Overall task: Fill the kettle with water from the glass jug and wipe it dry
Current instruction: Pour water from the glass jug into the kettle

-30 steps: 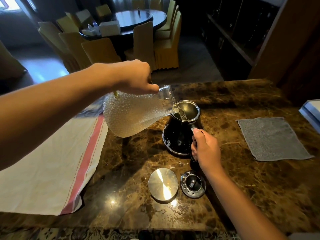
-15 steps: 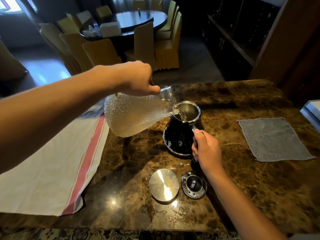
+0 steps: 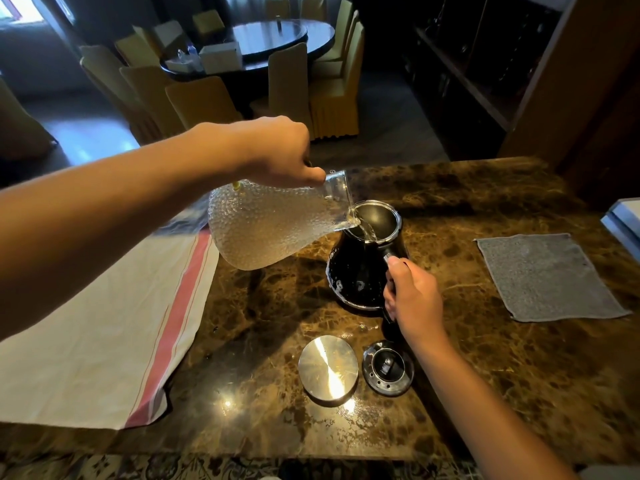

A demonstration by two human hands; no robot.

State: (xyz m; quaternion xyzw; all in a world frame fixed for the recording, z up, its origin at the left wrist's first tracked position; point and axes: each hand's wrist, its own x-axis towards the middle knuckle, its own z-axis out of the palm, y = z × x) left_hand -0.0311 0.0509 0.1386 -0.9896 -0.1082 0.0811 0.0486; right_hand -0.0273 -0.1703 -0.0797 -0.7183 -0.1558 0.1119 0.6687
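Unmoved hands, left hand [image 3: 277, 152] gripping tipped jug [image 3: 273, 226], right hand [image 3: 414, 299] gripping kettle [image 3: 360, 271]

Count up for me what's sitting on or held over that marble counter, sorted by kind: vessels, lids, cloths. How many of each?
Vessels: 2, the glass jug tilted in the left hand and the black kettle whose handle the right hand grips.
Lids: 2, the round metal disc and the black lid.
Cloths: 2, the grey cloth and the white cloth with a red stripe.
Total: 6
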